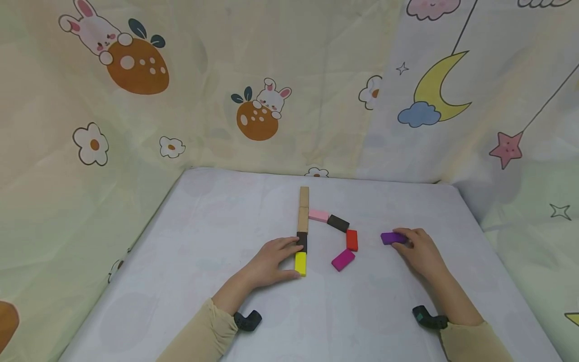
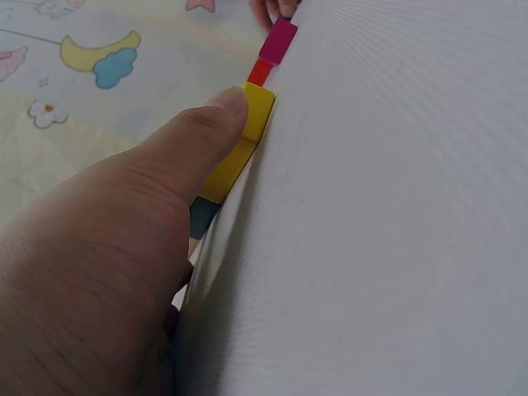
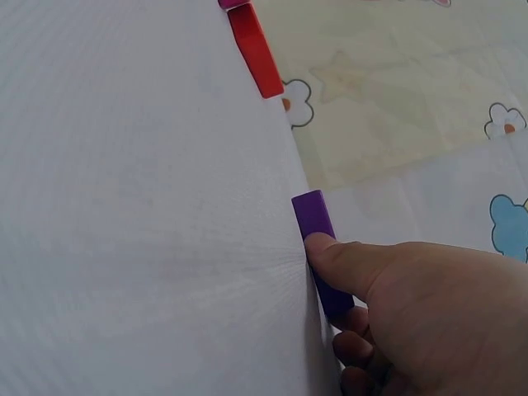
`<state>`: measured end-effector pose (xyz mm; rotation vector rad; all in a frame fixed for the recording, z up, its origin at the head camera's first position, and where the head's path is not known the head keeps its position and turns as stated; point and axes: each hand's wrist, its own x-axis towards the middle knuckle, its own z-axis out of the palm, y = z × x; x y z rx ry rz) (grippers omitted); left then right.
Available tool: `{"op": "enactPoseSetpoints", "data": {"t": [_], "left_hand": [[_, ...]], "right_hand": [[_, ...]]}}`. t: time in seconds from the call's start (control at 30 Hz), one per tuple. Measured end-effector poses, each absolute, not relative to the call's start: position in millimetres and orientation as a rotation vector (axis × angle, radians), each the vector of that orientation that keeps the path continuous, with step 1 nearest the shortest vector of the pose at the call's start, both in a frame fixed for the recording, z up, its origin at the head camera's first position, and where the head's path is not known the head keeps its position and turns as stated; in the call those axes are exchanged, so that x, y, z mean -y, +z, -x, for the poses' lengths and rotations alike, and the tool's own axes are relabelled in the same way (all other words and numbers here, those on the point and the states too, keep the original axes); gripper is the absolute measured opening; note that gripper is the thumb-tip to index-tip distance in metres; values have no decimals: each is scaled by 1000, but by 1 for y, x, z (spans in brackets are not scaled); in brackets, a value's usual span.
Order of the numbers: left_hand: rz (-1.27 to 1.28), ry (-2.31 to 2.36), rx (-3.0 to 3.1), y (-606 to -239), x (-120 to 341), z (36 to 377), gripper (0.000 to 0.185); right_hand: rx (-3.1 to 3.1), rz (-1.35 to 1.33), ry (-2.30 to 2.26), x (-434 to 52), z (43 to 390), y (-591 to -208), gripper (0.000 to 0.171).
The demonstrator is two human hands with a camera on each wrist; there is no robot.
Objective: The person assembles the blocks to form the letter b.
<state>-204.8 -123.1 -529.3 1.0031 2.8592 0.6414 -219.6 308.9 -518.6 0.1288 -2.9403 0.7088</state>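
A bench covered in a pale white cloth [image 1: 217, 236] carries several flat rectangular blocks. Two tan wooden blocks [image 1: 303, 209] lie end to end in a straight column running away from the viewer. From the right side of that column a pink block [image 1: 318, 215] leads off, followed by a dark brown block [image 1: 338, 222] angled down to the right, then a red block [image 1: 352, 240] lying lengthwise, then a magenta block [image 1: 343, 259] lying at a slant, the four forming a loose curve. Behind and around the bench hangs a cream curtain printed with rabbits, oranges and flowers [image 1: 258, 113], joined on the right by a pale cloth showing a yellow moon, a blue cloud and a pink star [image 1: 436, 88].
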Motion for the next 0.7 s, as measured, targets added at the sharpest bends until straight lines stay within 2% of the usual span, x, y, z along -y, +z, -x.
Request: {"op": "enactPoseSetpoints", "data": {"t": [0.37, 0.7], "left_hand": [[-996, 636, -2857, -529, 124, 206, 70], [-1004, 636, -2861, -529, 124, 206, 70]], "right_hand": [[2941, -125, 731, -301, 216, -513, 46], [2996, -132, 784, -274, 209, -504, 46]]}}
